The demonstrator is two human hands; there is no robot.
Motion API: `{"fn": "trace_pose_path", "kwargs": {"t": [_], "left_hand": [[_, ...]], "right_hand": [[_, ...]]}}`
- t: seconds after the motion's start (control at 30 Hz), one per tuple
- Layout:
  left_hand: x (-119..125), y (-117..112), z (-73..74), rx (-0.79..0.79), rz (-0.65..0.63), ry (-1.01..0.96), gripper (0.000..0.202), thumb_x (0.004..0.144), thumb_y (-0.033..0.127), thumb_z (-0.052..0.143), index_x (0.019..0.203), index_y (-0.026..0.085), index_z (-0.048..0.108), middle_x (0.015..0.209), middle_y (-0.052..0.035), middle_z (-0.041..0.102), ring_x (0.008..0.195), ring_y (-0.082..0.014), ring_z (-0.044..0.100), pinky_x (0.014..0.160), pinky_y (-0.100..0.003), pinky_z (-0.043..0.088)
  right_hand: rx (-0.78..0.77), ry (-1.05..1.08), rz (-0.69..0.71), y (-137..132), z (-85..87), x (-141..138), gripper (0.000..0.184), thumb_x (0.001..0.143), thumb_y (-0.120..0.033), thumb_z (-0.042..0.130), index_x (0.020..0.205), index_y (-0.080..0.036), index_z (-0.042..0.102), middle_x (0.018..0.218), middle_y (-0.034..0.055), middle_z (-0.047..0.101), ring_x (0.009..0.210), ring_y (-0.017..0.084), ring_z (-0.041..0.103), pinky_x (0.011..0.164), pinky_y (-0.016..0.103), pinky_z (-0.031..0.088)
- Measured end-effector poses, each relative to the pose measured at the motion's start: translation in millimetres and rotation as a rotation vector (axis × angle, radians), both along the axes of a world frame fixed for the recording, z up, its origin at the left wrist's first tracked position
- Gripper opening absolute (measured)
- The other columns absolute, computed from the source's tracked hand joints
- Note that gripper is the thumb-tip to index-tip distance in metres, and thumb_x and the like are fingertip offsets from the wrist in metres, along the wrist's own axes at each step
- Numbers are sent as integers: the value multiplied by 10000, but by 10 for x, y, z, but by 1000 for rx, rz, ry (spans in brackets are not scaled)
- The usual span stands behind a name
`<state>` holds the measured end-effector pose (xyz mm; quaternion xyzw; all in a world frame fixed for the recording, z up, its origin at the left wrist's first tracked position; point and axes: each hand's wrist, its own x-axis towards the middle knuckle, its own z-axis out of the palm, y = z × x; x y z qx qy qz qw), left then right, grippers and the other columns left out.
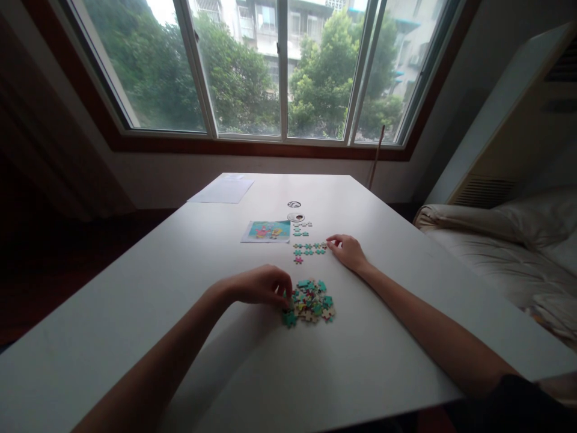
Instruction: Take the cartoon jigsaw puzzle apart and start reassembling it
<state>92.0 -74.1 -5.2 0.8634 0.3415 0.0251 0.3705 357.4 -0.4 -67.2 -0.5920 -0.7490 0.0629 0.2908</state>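
Observation:
A heap of small colourful jigsaw pieces lies on the white table in front of me. My left hand rests at the heap's left edge, fingers curled and pinched on a piece there. My right hand lies farther back, fingertips touching the right end of a short row of joined pieces. A few more joined pieces sit beyond that row. A small printed picture card lies flat to the left of them.
A sheet of white paper lies at the table's far left. Two small round lids or caps sit behind the pieces. A large window runs along the far wall. A bed with pale bedding stands at the right.

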Motion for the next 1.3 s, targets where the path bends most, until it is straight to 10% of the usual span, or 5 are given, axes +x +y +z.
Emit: {"fn": "trace_pose_path", "kwargs": {"t": [0.63, 0.97, 1.3], "left_hand": [[-25, 34, -35, -148, 40, -160, 102, 669, 244, 663, 708, 156, 631, 620, 28, 556, 592, -102, 473, 555, -208, 358], [164, 93, -217, -304, 444, -613, 232, 691, 348, 646, 712, 130, 571, 592, 23, 518, 535, -74, 431, 479, -191, 297], [211, 74, -343, -395, 517, -678, 233, 648, 328, 682, 669, 128, 565, 580, 12, 547, 529, -74, 466, 490, -189, 328]], "right_hand": [[136, 95, 88, -86, -9, 7, 150, 782, -243, 522, 794, -183, 659, 684, 25, 627, 645, 149, 524, 642, 265, 383], [344, 5, 464, -770, 241, -373, 128, 820, -259, 531, 883, -203, 628, 717, 14, 627, 733, 146, 521, 729, 296, 327], [461, -43, 472, -820, 220, -435, 103, 824, -253, 538, 832, -193, 621, 706, 7, 620, 703, 136, 502, 704, 291, 314]]}}
